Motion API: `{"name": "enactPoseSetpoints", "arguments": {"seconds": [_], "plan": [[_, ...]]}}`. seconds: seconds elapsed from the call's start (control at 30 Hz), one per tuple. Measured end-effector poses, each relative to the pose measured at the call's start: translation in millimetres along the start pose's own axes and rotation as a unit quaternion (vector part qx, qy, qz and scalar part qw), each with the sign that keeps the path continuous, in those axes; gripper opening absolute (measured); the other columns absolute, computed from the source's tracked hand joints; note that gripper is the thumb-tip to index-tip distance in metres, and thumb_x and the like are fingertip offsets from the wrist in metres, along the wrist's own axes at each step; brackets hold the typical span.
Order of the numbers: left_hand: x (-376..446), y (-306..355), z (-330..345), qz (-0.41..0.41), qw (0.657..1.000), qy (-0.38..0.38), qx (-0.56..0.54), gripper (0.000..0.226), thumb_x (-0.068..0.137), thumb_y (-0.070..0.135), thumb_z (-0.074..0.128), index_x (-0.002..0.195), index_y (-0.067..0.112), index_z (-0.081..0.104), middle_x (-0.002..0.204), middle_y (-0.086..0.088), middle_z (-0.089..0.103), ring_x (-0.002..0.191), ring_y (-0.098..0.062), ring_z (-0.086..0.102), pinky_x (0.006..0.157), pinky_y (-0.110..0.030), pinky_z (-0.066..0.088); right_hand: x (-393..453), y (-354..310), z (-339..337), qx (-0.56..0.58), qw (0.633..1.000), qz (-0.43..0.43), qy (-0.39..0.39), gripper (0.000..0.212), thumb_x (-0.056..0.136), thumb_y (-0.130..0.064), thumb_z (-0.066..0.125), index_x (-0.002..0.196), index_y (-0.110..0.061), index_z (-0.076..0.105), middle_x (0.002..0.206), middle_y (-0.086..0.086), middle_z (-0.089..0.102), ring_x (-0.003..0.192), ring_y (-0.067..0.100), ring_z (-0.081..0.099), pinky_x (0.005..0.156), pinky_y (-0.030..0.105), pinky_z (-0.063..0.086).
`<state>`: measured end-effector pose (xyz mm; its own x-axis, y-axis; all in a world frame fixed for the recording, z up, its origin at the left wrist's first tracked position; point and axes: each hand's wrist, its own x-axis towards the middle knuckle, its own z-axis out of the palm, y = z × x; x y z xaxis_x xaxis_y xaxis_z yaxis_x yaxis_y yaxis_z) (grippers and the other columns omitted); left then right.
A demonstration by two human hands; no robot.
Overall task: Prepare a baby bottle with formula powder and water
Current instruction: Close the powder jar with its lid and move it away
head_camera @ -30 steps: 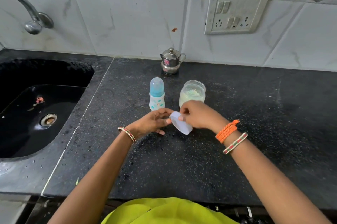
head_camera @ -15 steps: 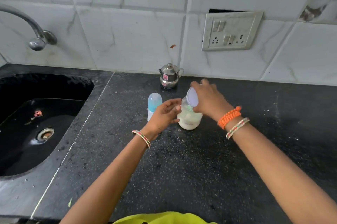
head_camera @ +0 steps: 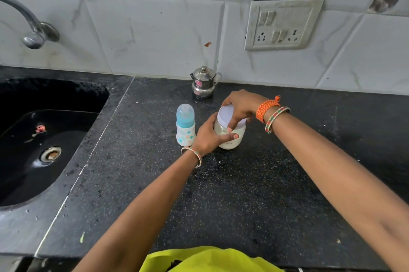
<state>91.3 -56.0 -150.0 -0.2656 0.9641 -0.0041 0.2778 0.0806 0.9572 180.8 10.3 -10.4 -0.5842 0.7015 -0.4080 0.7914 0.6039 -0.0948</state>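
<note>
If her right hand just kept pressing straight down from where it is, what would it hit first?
The right hand already rests on the white round lid atop the clear plastic jar of pale powder, so it likely meets only that lid.

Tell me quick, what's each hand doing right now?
Left hand: closed around the powder jar.
Right hand: fingers closed on the jar's white lid.

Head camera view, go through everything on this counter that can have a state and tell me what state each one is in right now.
Jar: upright, partly filled with pale powder, white lid on top.
Baby bottle: upright, capped, untouched.
Steel pot: lid on, by the wall.
Tap: no water running.
Sink: no standing water visible.
Left hand: wrapped around the jar.
Right hand: gripping the lid from above.
</note>
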Motion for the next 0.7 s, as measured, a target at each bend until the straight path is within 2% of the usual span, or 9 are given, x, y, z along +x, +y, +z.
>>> {"name": "enactPoseSetpoints", "arguments": {"seconds": [0.07, 0.17, 0.23, 0.27, 0.33, 0.43, 0.5, 0.57, 0.7], "plan": [[0, -4, -2, 0.005, 1.000, 0.004, -0.002, 0.080, 0.064, 0.031, 0.086, 0.133, 0.021, 0.046, 0.125, 0.003, 0.061, 0.111, -0.010, 0.058, 0.099, -0.032, 0.048, -4, -7, 0, -0.008, 0.999, 0.034, 0.018, 0.064, 0.074, -0.052, 0.073, 0.111, -0.003, 0.057, 0.097, 0.013, 0.061, 0.063, 0.025, 0.059, 0.060, 0.035, 0.052], [1, -7, -2, 0.010, 1.000, 0.001, -0.009, 0.074, 0.063, 0.033, 0.086, 0.126, 0.025, 0.049, 0.122, 0.006, 0.062, 0.112, -0.011, 0.058, 0.100, -0.035, 0.048, -12, -17, 0, -0.090, 0.992, 0.093, 0.010, 0.066, 0.090, -0.064, 0.038, 0.097, -0.001, 0.058, 0.062, 0.008, 0.052, 0.060, 0.024, 0.050, 0.061, 0.033, 0.040], [2, -7, -1, 0.005, 1.000, -0.002, -0.006, 0.081, 0.061, 0.037, 0.086, 0.130, 0.024, 0.046, 0.126, 0.005, 0.061, 0.114, -0.011, 0.057, 0.101, -0.036, 0.047, -15, -19, -5, -0.151, 0.983, 0.102, 0.029, 0.074, 0.091, -0.067, 0.024, 0.073, -0.004, 0.058, 0.048, 0.005, 0.052, 0.057, 0.019, 0.046, 0.062, 0.031, 0.036], [2, -7, -1, 0.002, 1.000, -0.002, -0.004, 0.084, 0.061, 0.038, 0.085, 0.133, 0.024, 0.045, 0.128, 0.004, 0.060, 0.116, -0.012, 0.057, 0.102, -0.036, 0.047, -16, -18, -8, -0.182, 0.977, 0.089, 0.064, 0.074, 0.089, -0.071, 0.025, 0.068, -0.007, 0.056, 0.052, 0.003, 0.053, 0.059, 0.018, 0.046, 0.064, 0.030, 0.035], [2, -8, -2, 0.000, 1.000, -0.005, 0.001, 0.087, 0.061, 0.039, 0.085, 0.135, 0.023, 0.043, 0.130, 0.003, 0.059, 0.117, -0.013, 0.056, 0.102, -0.037, 0.046, -15, -14, -10, -0.207, 0.969, 0.046, 0.124, 0.061, 0.083, -0.070, 0.047, 0.090, -0.011, 0.062, 0.078, 0.005, 0.059, 0.073, 0.020, 0.052, 0.070, 0.030, 0.037], [2, -7, -2, 0.001, 1.000, -0.003, 0.016, 0.088, 0.062, 0.041, 0.084, 0.137, 0.022, 0.041, 0.131, 0.002, 0.058, 0.117, -0.014, 0.055, 0.102, -0.038, 0.046, -7, -12, -8, -0.120, 0.993, -0.006, 0.001, 0.072, 0.079, -0.046, 0.071, 0.139, -0.022, 0.040, 0.136, 0.008, 0.049, 0.113, 0.029, 0.053, 0.071, 0.030, 0.043], [1, -7, -2, 0.002, 1.000, -0.003, 0.016, 0.091, 0.060, 0.044, 0.083, 0.137, 0.022, 0.041, 0.131, 0.001, 0.058, 0.117, -0.015, 0.055, 0.102, -0.040, 0.046, -2, -11, -3, -0.082, 0.996, -0.026, -0.036, 0.072, 0.080, -0.030, 0.074, 0.141, -0.024, 0.038, 0.143, 0.006, 0.042, 0.113, 0.027, 0.051, 0.056, 0.023, 0.039], [1, -8, -2, 0.003, 1.000, 0.000, 0.014, 0.094, 0.055, 0.050, 0.082, 0.135, 0.022, 0.042, 0.130, 0.002, 0.059, 0.117, -0.015, 0.056, 0.101, -0.042, 0.047, 3, -8, 2, -0.047, 0.998, -0.037, -0.013, 0.066, 0.076, -0.019, 0.077, 0.136, -0.024, 0.047, 0.140, 0.005, 0.044, 0.112, 0.025, 0.050, 0.053, 0.023, 0.038], [3, -9, -2, 0.001, 1.000, -0.002, 0.010, 0.095, 0.052, 0.054, 0.082, 0.134, 0.024, 0.042, 0.132, 0.002, 0.058, 0.119, -0.015, 0.055, 0.103, -0.042, 0.046, 7, -7, 3, -0.042, 0.998, -0.042, 0.015, 0.069, 0.064, -0.009, 0.083, 0.126, -0.028, 0.058, 0.139, 0.005, 0.046, 0.121, 0.028, 0.049, 0.082, 0.034, 0.046]]}}
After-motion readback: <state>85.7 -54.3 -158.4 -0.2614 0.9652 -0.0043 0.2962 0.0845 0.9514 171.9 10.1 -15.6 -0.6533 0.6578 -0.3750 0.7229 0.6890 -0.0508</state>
